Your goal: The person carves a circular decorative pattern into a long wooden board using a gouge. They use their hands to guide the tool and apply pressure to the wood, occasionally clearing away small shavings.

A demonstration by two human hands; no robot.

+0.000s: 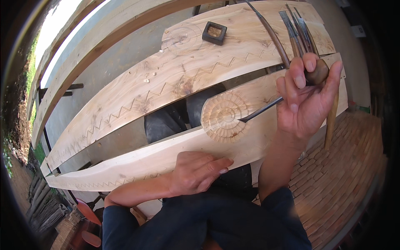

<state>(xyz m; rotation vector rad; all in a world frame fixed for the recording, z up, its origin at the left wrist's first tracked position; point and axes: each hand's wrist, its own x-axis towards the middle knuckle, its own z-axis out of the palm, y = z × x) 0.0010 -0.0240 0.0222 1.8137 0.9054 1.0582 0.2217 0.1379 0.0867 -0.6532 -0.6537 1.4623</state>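
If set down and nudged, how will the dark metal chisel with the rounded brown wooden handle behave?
The chisel likely won't flex, given its metal shaft. It may roll, since the handle looks rounded. That bulky handle against the slim shaft suggests a handle-heavy balance.

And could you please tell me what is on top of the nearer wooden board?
The nearer wooden board carries a carved rosette, reached by the tip of a tool in the right hand. The left hand covers part, so the wood there cannot be seen.

A woodcarving workshop — bench chisels (287,25), carved planks (141,164) and wood chips (146,80) show it.
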